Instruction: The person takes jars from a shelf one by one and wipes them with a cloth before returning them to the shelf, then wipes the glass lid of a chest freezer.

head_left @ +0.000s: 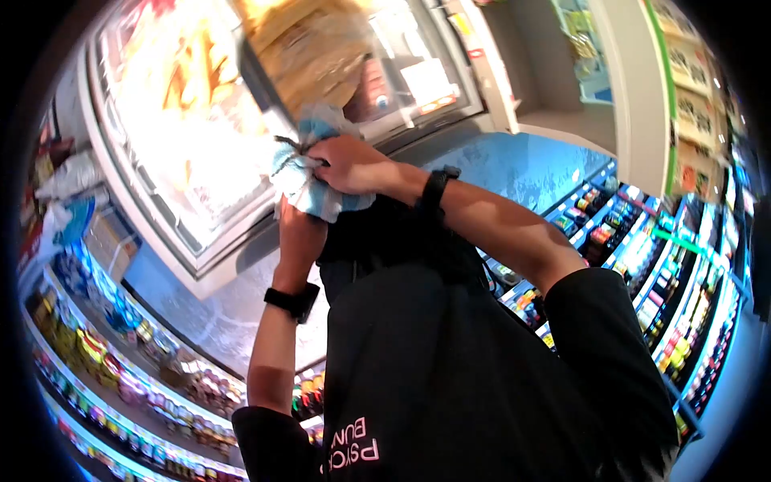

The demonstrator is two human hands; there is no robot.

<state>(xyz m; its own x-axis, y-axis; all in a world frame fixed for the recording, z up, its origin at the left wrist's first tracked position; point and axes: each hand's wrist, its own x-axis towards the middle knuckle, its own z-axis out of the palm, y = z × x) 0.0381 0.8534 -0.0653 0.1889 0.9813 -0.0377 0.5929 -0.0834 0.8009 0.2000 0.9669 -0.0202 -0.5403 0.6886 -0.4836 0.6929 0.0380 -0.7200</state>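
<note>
A crumpled light-blue and white cloth (pixel 325 201) is bunched between my two hands, above the near edge of a glass-topped display case (pixel 221 261). My right hand (pixel 349 165) is closed on its upper right part, with the fingers curled into the folds. From below, my left hand (pixel 303 230) grips the cloth's lower left part; its fingers are largely covered by the folds. Dark bands are on both wrists. Bright glare and blur hide some detail around the cloth.
Brown packages (pixel 309 60) show through the case's glass. Shelves of small colourful goods stand at the lower left (pixel 120 377) and the right (pixel 658 281). A pale panel (pixel 630 104) rises at the upper right, beside a blue surface (pixel 514 173).
</note>
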